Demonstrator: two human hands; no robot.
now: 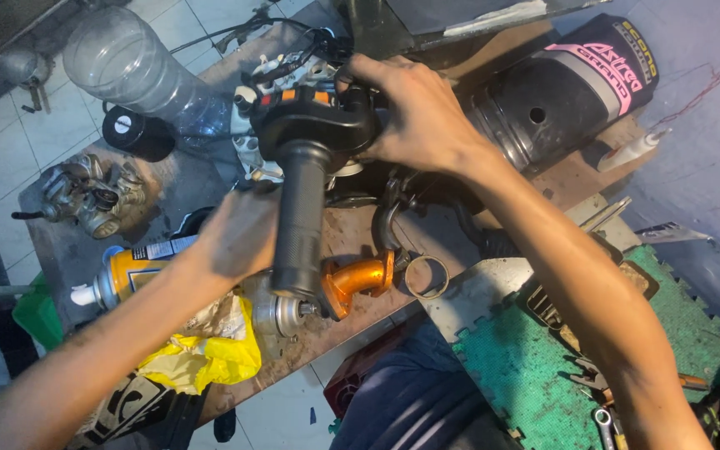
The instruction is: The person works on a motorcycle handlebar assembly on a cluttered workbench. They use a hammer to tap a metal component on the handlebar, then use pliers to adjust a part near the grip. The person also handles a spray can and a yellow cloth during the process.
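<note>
My right hand (414, 117) grips the black switch housing (314, 125) at the top of a motorcycle handlebar grip (300, 221), fingers wrapped over its far side. The housing has orange buttons on top and wires trailing off behind. My left hand (239, 233) sits against the left side of the black rubber grip, fingers hidden behind it. The grip points down toward me, above a wooden bench (352, 229). Just below its end lie an orange metal elbow pipe (358, 279) and a metal ring (427, 277).
On the bench: a clear plastic bottle (131, 62), a carburettor (89, 196), a spray can (131, 271), a yellow rag (210, 358) and a large black air-filter-like drum (560, 92). A green foam mat (527, 358) with wrenches lies at the lower right. Tiled floor surrounds the bench.
</note>
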